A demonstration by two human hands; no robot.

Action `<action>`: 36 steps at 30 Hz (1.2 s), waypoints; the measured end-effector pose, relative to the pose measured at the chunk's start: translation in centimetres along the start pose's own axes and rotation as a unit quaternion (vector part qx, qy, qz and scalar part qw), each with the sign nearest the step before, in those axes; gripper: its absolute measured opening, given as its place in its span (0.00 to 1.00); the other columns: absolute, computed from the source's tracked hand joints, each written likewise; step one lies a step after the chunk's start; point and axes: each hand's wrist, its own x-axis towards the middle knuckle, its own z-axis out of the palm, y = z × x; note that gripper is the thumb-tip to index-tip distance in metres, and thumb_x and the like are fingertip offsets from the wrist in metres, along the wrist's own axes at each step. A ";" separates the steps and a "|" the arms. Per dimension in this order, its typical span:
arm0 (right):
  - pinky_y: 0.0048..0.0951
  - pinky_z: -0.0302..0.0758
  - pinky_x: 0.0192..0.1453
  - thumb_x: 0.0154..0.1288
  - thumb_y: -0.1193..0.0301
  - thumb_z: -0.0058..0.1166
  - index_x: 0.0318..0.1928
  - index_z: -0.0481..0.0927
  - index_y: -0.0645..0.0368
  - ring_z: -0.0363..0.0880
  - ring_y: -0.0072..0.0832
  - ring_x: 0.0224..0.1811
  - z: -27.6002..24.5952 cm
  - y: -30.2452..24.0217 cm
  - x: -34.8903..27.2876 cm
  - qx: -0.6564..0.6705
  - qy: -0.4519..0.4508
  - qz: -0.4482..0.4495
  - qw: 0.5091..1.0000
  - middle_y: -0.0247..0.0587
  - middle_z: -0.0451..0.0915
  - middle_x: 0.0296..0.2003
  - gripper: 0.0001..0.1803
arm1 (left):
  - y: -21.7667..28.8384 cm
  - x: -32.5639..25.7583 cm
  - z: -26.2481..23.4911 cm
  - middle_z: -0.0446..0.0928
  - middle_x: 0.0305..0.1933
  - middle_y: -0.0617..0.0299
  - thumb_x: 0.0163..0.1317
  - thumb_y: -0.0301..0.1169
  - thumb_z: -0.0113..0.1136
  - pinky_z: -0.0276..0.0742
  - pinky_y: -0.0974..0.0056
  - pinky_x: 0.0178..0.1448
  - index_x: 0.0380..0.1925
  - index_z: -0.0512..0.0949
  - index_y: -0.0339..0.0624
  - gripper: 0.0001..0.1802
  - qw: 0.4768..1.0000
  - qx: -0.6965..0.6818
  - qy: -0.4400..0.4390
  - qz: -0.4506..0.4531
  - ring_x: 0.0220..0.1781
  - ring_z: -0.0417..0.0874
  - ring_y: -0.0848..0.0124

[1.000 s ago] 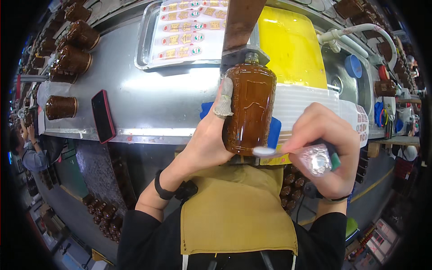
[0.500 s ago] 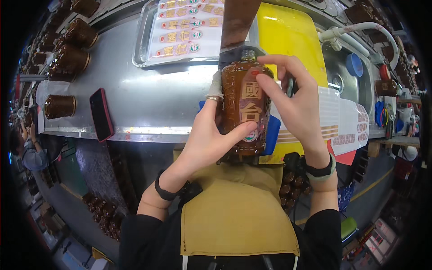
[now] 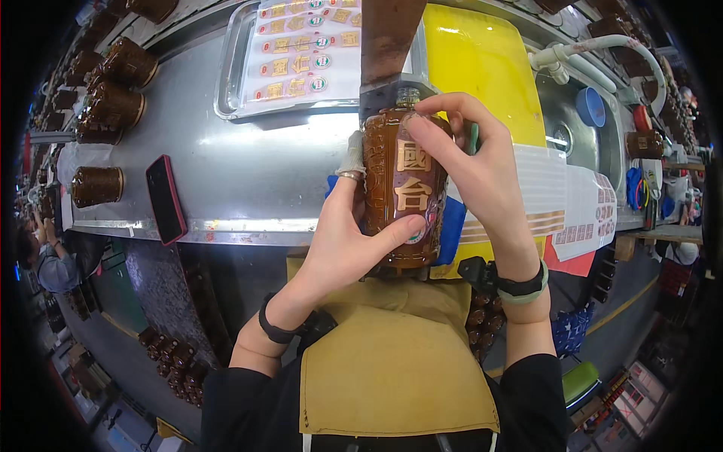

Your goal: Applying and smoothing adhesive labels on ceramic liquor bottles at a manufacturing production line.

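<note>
A brown glass bottle [image 3: 380, 188] with a bare threaded neck stands tilted before me at the counter's front edge. On its front lies a label of large gold characters [image 3: 413, 194], with a round green-and-white mark low down. My left hand [image 3: 343, 233] wraps the bottle's left side, thumb across the label's lower end; a pale cover sits on one finger. My right hand [image 3: 474, 151] is at the shoulder, its thumb over the label's top end and forefinger beside the neck. Something green shows among its fingers; I cannot tell what. A blue piece [image 3: 450, 230] sits against the bottle's right side.
A metal tray [image 3: 228, 90] of label sheets [image 3: 301, 53] lies behind on the steel counter [image 3: 196, 113]. Left are a phone [image 3: 166, 197] and brown bottles [image 3: 98, 186]. Right are a yellow board [image 3: 486, 75], clear film strips [image 3: 538, 184] and a sink with a blue bowl [image 3: 591, 107].
My right thumb has moved up and left onto the label's top end, covering its red mark. The forefinger has come nearer the neck. My left hand keeps its hold.
</note>
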 end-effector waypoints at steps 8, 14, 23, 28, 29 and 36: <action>0.24 0.69 0.47 0.58 0.64 0.71 0.44 0.85 0.62 0.67 0.23 0.39 0.0 0.0 0.1 -0.008 -0.001 -0.005 1.000 0.32 0.79 0.36 0.18 | -0.4 0.2 0.3 0.70 0.66 0.51 0.59 0.28 0.74 0.69 0.58 0.72 0.69 0.59 0.29 0.43 0.999 -0.034 0.006 0.030 0.67 0.73 0.65; 0.25 0.69 0.48 0.59 0.64 0.71 0.44 0.85 0.62 0.68 0.23 0.40 0.1 0.1 0.1 -0.010 0.001 -0.006 1.000 0.33 0.80 0.37 0.18 | -0.9 0.1 0.1 0.72 0.63 0.51 0.59 0.27 0.74 0.71 0.59 0.71 0.66 0.62 0.30 0.40 0.999 -0.036 0.010 0.039 0.65 0.75 0.66; 0.25 0.70 0.48 0.59 0.65 0.71 0.44 0.85 0.62 0.69 0.23 0.40 0.2 0.2 0.1 -0.014 0.008 -0.007 1.000 0.33 0.81 0.38 0.17 | -0.4 0.1 -0.2 0.65 0.71 0.50 0.61 0.28 0.73 0.65 0.56 0.76 0.74 0.52 0.28 0.48 0.999 -0.043 -0.020 0.011 0.73 0.69 0.63; 0.21 0.67 0.42 0.60 0.66 0.71 0.44 0.85 0.61 0.66 0.18 0.37 0.1 0.1 -0.1 0.032 0.007 0.007 0.999 0.28 0.76 0.33 0.15 | -0.5 0.1 -0.1 0.64 0.72 0.49 0.61 0.26 0.73 0.63 0.55 0.77 0.75 0.51 0.28 0.49 0.999 -0.043 -0.014 0.013 0.74 0.68 0.63; 0.19 0.65 0.40 0.61 0.66 0.71 0.44 0.85 0.61 0.65 0.16 0.35 0.1 0.3 -0.2 0.064 0.007 0.009 0.998 0.25 0.73 0.31 0.15 | -0.7 0.1 -0.1 0.67 0.70 0.49 0.62 0.26 0.72 0.66 0.56 0.75 0.73 0.53 0.28 0.46 0.998 -0.052 -0.006 0.040 0.71 0.70 0.64; 0.17 0.62 0.41 0.68 0.71 0.64 0.60 0.76 0.63 0.65 0.13 0.34 -0.2 2.0 -3.6 0.107 0.033 0.045 0.993 0.23 0.68 0.30 0.22 | -0.6 1.1 -0.6 0.63 0.74 0.48 0.69 0.24 0.62 0.64 0.57 0.76 0.76 0.49 0.29 0.43 0.991 -0.118 0.020 0.054 0.73 0.68 0.64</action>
